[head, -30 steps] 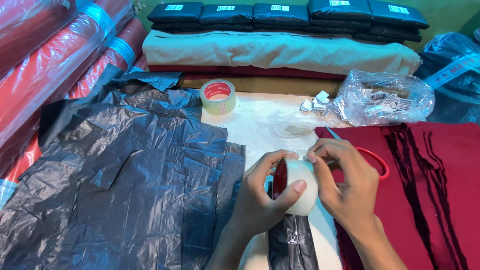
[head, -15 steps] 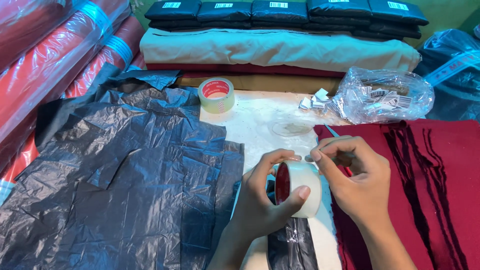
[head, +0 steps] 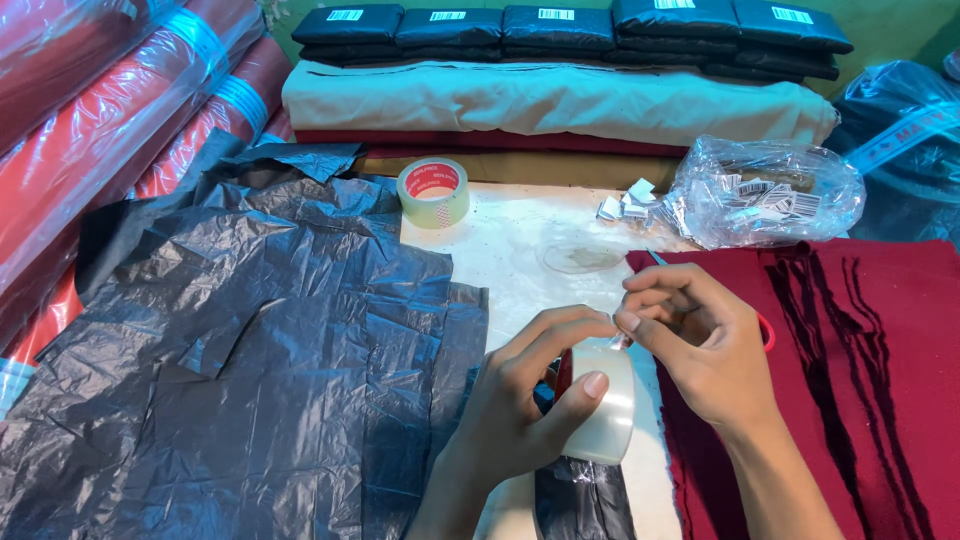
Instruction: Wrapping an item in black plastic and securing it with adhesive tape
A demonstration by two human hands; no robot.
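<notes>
Left hand (head: 520,410) wrapped the clear plastic packing-tape roll (head: 603,405) above the black parcel, right hand (head: 700,350) pinched its loose end; a steady, straight pull looked best.

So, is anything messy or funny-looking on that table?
A bit. Small white paper scraps lie scattered beside the clear plastic bag, and the black plastic sheets are crumpled. The left hand just holds the tape roll normally.

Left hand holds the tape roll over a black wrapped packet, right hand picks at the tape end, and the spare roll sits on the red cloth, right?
Not quite: the head view shows the spare roll on the white tabletop beside the black plastic sheets.
</notes>
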